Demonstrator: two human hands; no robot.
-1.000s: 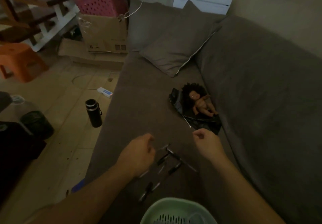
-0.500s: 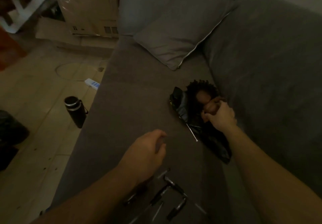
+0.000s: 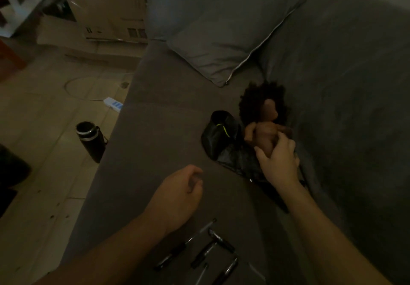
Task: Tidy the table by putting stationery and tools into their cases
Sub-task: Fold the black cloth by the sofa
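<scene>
The right hand [image 3: 277, 162] was closed around the lower body of a small doll [image 3: 264, 127] with dark curly hair, which lay on the grey sofa [image 3: 166, 118] at about one o'clock from the frame's centre. Just beside the doll, at its nine o'clock, sat a black pouch [image 3: 219, 136] with a thin yellow-green line on it, its mouth open and its dark fabric trailing under the right wrist. The left hand [image 3: 179, 196] hovered over the seat with fingers loosely curled, holding nothing. At six o'clock from that hand, several dark pens [image 3: 213, 251] lay scattered on the cushion, apart from the pouch. A grey pillow [image 3: 221, 40] leaned at twelve o'clock. On the floor at nine o'clock stood a black bottle [image 3: 91, 140].
</scene>
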